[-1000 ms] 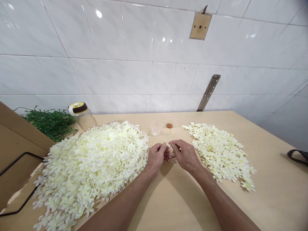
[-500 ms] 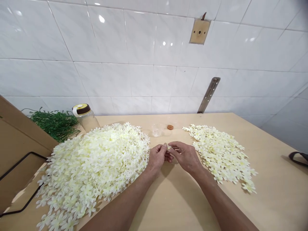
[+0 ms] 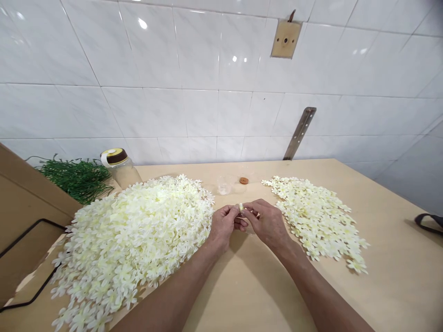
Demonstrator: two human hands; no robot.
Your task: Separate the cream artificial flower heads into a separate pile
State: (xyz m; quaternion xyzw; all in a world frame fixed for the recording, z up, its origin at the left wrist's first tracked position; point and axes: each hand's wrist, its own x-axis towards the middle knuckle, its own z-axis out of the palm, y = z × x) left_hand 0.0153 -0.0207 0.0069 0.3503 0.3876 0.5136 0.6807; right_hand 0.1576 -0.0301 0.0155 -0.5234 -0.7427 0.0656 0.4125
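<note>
Both hands meet over the middle of the table. My left hand [image 3: 224, 222] and my right hand [image 3: 266, 220] pinch one small artificial flower [image 3: 241, 207] between their fingertips; only a pale bit of it shows. To the left lies a large heap of white-yellow artificial flowers [image 3: 145, 226], close to my left hand. On the right a flatter spread of similar flowers [image 3: 314, 216] lies beyond my right wrist. Just past the fingertips stand a small clear cup [image 3: 224, 185] and a brown oval piece [image 3: 244, 180].
A bottle with a brown and yellow lid [image 3: 121, 168] stands behind the heap, beside green artificial stems [image 3: 74, 177]. At the left edge are a cardboard box [image 3: 31, 203] and a black wire frame [image 3: 29, 302]. A black strap [image 3: 429, 222] lies far right. A tiled wall [image 3: 200, 110] closes the back.
The flower between the fingertips has turned and shows more now. Both hands stay together in nearly the same place; the view has shifted slightly.
</note>
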